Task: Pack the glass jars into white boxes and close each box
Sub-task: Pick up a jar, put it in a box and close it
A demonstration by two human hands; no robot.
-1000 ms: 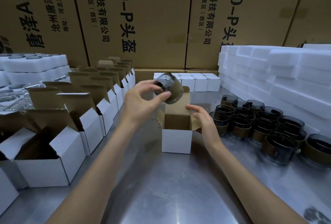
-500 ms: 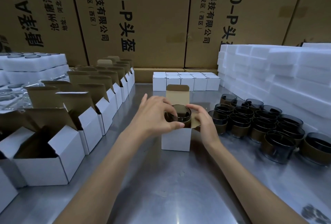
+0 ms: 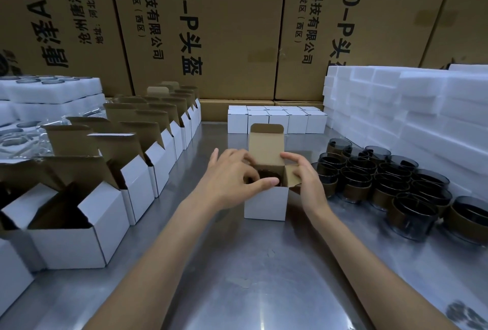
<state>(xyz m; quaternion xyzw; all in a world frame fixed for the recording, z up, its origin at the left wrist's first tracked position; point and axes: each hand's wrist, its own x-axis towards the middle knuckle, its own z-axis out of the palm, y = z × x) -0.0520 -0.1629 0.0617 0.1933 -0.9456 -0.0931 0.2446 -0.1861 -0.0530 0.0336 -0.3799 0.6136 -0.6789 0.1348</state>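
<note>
A small white box (image 3: 265, 204) stands upright on the steel surface (image 3: 258, 290), its top lid flap raised at the back. A dark glass jar (image 3: 269, 175) sits down inside it, only part of its rim showing between the two hands.

The left hand (image 3: 232, 179) lies over the left side of the box opening, fingers curled across the rim and thumb reaching over the jar's mouth; whether it grips the jar or only rests on the box edge cannot be told. The right hand (image 3: 306, 176) is at the box's right side, its fingers on the brown side flap (image 3: 291, 175), which is tilted inward over the opening.

Just right of the right hand stands a cluster of unpacked glass jars (image 3: 380, 182) with brown bands. Left of the left arm runs a row of open white boxes (image 3: 137, 184) with their lids up. Behind the box, closed white boxes (image 3: 277, 119) stand in a block, and white foam blocks (image 3: 412, 108) are stacked at the right.
</note>
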